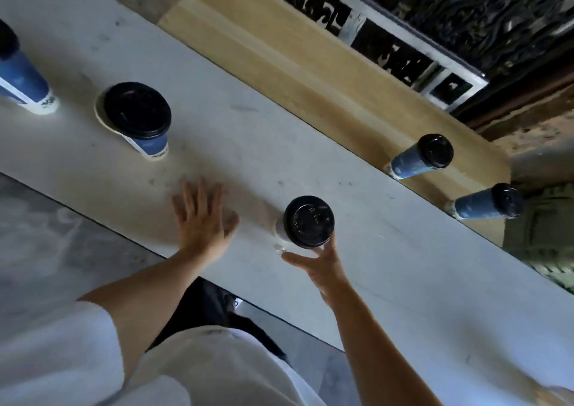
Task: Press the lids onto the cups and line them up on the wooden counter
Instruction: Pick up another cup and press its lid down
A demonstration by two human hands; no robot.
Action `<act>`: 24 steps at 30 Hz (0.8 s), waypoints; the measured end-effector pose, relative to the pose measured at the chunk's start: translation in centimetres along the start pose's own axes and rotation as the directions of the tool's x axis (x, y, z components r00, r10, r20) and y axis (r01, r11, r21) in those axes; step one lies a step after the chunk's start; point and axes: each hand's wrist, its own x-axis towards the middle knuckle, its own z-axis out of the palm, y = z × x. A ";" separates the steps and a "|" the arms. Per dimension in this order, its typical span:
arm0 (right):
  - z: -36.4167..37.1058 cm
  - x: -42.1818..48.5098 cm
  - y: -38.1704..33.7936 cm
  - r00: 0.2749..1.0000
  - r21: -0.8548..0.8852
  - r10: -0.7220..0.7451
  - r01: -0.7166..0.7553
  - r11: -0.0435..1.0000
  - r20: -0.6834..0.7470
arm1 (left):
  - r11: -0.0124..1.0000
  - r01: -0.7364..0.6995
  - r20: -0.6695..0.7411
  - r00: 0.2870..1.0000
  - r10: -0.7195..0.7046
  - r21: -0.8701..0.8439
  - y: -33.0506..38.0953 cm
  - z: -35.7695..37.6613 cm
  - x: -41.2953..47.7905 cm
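A paper cup with a black lid (309,222) stands on the white table (388,269) right in front of me. My right hand (316,263) reaches under the lid, thumb and fingers spread round the cup's near side; whether they grip it is unclear. My left hand (202,219) lies flat, fingers straight, on the table to the cup's left. Two lidded blue cups (419,157) (487,202) stand on the wooden counter (279,48) at the right. Another blue cup with a black lid sitting askew (136,115) is on the table at the left.
A further blue cup (18,73) stands at the table's far left edge of view. Behind the wooden counter is a dark patterned wall with a white-framed panel (413,55). Grey floor shows below the table's near edge.
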 end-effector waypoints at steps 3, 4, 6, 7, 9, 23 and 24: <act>1.2 2.2 1.0 0.997 -0.006 0.008 -0.009 1.000 -0.076 | 0.999 0.034 -0.030 0.999 -0.033 0.019 0.1 0.6 0.3; 1.5 2.6 1.0 0.994 -0.004 0.029 -0.029 1.000 -0.108 | 0.999 0.042 -0.032 0.999 -0.041 0.029 0.1 0.7 0.4; 2.3 3.5 0.8 0.989 -0.007 0.052 -0.053 0.999 -0.137 | 0.998 0.061 -0.041 0.997 -0.059 0.034 -0.1 0.9 0.5; 2.8 3.9 0.5 0.988 -0.004 0.062 -0.063 0.998 -0.142 | 0.997 0.066 -0.048 0.997 -0.064 0.027 -0.2 1.0 0.4; 3.4 4.8 -0.3 0.984 0.020 0.103 -0.101 0.995 -0.147 | 0.997 0.072 -0.062 0.996 -0.071 0.016 -0.3 1.1 0.3; 6.7 11.0 -6.9 0.997 -0.185 0.071 -0.073 0.980 -0.016 | 0.995 0.089 -0.051 0.995 -0.087 0.034 -0.2 1.6 0.5; 6.9 11.4 -7.2 0.999 -0.196 0.050 -0.049 0.979 0.000 | 0.995 0.091 -0.055 0.994 -0.089 0.034 -0.2 1.7 0.6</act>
